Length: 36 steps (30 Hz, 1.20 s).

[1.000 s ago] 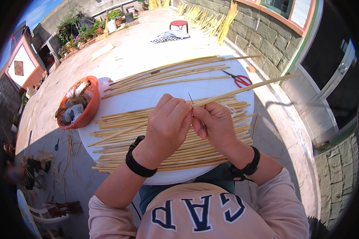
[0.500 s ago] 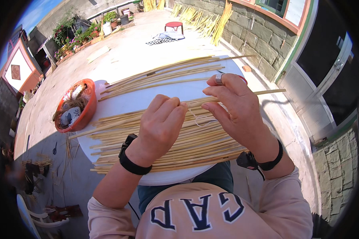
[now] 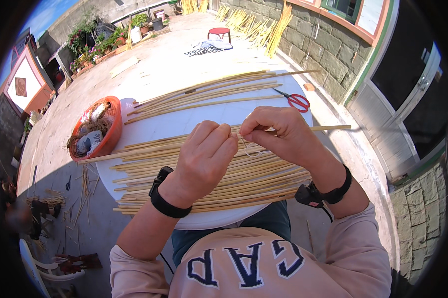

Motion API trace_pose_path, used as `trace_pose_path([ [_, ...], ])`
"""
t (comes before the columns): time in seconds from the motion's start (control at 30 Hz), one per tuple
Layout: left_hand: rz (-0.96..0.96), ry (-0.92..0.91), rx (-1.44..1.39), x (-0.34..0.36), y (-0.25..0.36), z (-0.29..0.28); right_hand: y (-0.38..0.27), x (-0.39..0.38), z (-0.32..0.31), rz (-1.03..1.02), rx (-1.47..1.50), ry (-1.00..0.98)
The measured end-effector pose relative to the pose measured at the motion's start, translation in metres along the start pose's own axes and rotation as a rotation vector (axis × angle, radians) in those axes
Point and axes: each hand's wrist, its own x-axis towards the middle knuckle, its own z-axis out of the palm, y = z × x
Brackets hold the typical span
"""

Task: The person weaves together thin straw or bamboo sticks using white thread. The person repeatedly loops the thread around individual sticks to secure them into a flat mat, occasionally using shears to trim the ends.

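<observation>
My left hand [image 3: 206,156] is closed around a long pale reed [image 3: 330,127] that crosses above the rows of reeds on the table. Close beside it, my right hand [image 3: 271,131] pinches at a white string [image 3: 253,152], whose loop hangs below the fingertips. Whether a needle is in the fingers I cannot tell. Beneath both hands, many parallel reeds [image 3: 224,188] lie on the white round table [image 3: 194,114]. A smaller group of reeds [image 3: 194,92] lies at the far side, near red-handled scissors [image 3: 296,102].
An orange basin [image 3: 109,141] with fibres and bags sits at the table's left. A red stool [image 3: 219,32], cloths [image 3: 209,47] and reed bundles [image 3: 278,30] stand or lie beyond. A stone wall and glass door [image 3: 398,74] are at right, a white chair [image 3: 40,268] lower left.
My right hand lifted away and opened half a second ago, and has since closed near my left fingertips. The held reed's right end has dropped lower, and a string loop now shows.
</observation>
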Motion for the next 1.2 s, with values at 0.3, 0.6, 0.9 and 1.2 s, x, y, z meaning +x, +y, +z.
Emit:
trace_pose_path([
  [0.3,-0.01,0.008,0.002,-0.004,-0.002,-0.001,-0.005,0.004,-0.026,-0.192,0.47,-0.071],
  [0.6,-0.063,0.026,-0.057,0.002,-0.005,0.004,0.011,0.0,0.008,-0.326,-0.24,0.118],
  [0.9,-0.209,-0.082,-0.139,0.014,-0.021,0.011,0.017,0.029,0.001,-0.007,-0.129,0.043],
  [1.2,-0.315,-0.21,-0.246,0.009,-0.052,0.033,-0.002,0.108,-0.091,0.105,0.774,0.406],
])
